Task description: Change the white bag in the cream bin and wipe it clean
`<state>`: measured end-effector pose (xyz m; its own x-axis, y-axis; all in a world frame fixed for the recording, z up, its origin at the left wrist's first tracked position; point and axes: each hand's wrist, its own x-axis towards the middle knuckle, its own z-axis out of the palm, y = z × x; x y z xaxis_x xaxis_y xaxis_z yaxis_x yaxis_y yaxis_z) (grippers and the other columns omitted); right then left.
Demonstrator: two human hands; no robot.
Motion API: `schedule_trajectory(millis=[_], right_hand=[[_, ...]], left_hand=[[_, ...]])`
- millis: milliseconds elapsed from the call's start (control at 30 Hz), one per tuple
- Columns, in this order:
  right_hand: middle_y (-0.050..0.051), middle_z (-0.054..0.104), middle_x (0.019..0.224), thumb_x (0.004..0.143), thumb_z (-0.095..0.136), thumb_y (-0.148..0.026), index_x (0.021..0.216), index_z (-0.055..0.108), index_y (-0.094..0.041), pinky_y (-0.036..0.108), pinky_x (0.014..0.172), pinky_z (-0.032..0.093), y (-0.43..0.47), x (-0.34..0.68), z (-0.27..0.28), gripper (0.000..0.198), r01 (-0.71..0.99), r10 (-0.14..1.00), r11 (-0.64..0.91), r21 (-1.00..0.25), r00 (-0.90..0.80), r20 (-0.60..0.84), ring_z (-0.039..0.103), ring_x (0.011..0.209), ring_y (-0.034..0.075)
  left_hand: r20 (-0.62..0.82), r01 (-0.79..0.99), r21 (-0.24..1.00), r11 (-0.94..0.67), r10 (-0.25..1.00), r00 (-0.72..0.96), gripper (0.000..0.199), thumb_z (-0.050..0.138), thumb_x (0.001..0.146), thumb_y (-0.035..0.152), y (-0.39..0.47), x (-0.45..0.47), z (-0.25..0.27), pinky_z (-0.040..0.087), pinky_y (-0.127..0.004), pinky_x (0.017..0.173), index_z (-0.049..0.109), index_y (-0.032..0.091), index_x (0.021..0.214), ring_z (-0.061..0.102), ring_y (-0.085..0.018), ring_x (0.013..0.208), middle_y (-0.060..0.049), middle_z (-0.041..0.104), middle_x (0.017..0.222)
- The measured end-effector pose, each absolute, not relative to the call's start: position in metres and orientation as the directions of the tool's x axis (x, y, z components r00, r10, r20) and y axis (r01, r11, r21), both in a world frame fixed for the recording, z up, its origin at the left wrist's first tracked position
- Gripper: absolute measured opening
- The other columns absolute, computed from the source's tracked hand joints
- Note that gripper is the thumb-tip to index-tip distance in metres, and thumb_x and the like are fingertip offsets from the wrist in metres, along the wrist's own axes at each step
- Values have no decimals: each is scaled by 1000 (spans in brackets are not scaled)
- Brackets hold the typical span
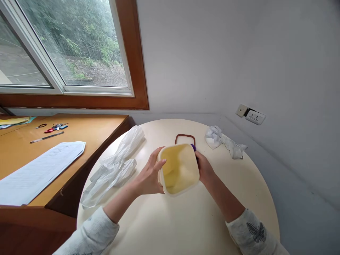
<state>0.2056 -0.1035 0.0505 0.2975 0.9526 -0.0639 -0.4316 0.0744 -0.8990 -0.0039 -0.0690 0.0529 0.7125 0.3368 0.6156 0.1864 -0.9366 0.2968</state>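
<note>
A square, translucent plastic container (180, 169), yellowish through its face, is held above the round table. My left hand (152, 173) grips its left side, with the thumb over the rim and the other fingers partly hidden behind. On its right side my right hand (205, 166) is closed against the edge, its fingers mostly out of sight behind the container. A small purple thing (193, 147) shows by the right fingertips; its kind is hidden. Just beyond the container a brown rounded-square loop (185, 135) is partly covered by it.
On the round cream table (191, 226), a crumpled clear plastic bag (117, 166) lies left and crumpled white plastic (223, 140) lies back right. The wooden desk (106, 124) holds papers (42, 170), a pen (47, 137) and keys (56, 127). A wall socket (255, 117) is at right.
</note>
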Motion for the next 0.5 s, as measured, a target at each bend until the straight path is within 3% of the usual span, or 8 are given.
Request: schedule_trajectory(millis=[67,200,267,400,500], right_hand=[[-1,55,60,71,59,-28,70,55,-18,24,53,44,-109,210,62,10,-522,926,104,-847,360,-109,52,57,13],[-5,50,65,71,62,-26,76,54,-20,19,50,40,-125,210,95,12,-434,868,352,-829,482,116,49,58,9],[-4,50,66,71,64,-29,76,55,-19,19,49,39,-131,203,106,14,-423,905,311,-851,405,130,48,58,9],[0,55,72,70,65,-31,80,56,-17,23,56,44,-133,186,110,19,-477,979,89,-875,204,-11,52,66,12],[1,58,78,71,64,-30,84,57,-16,26,66,47,-129,179,109,20,-439,984,48,-897,173,-32,54,74,13]], left_hand=[[654,175,321,-931,352,669,126,80,50,33,-67,-5,47,39,-51,94,-13,48,134,19,-40,130,-9,3,143],[720,151,327,-933,349,600,128,80,50,34,-62,-4,38,42,-55,89,-13,43,136,26,-40,125,-11,8,140],[751,128,312,-941,327,574,129,81,48,35,-61,-2,36,41,-59,88,-11,40,138,27,-40,123,-12,11,139],[760,136,330,-934,348,548,128,82,49,38,-59,3,35,39,-60,90,-9,38,139,27,-39,124,-13,14,137],[767,174,323,-930,365,528,130,82,47,40,-59,8,33,38,-59,91,-8,37,140,25,-40,124,-14,16,137]])
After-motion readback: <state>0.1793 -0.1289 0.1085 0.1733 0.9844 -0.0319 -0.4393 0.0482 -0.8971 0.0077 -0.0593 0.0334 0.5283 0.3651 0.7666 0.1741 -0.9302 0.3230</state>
